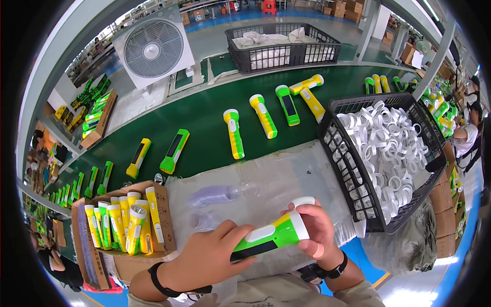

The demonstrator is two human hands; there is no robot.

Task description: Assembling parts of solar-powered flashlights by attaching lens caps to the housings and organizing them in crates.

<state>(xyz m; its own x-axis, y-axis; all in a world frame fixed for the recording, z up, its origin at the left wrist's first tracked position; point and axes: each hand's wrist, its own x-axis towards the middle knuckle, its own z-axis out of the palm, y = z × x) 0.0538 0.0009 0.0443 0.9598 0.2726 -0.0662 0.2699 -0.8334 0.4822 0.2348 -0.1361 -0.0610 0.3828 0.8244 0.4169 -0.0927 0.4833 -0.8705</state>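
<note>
Left grip (pixel 215 250) is wrapped round a green-and-yellow flashlight (pixel 271 236) above the film-covered tabletop (pixel 286 174), right grip (pixel 321 227) holds a white ring (pixel 303 201) by its head, clear discs (pixel 214 196) lie beyond, flashlight carton (pixel 169 225) stands left, and black ring-filled crate (pixel 391 226) at right hides part of green belt (pixel 204 148).

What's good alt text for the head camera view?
The left hand grips a green-yellow flashlight; the right hand, at its head, holds a white ring. Left, a box holds flashlights; right, a black crate holds white rings; more flashlights lie on a green surface beyond.
</note>
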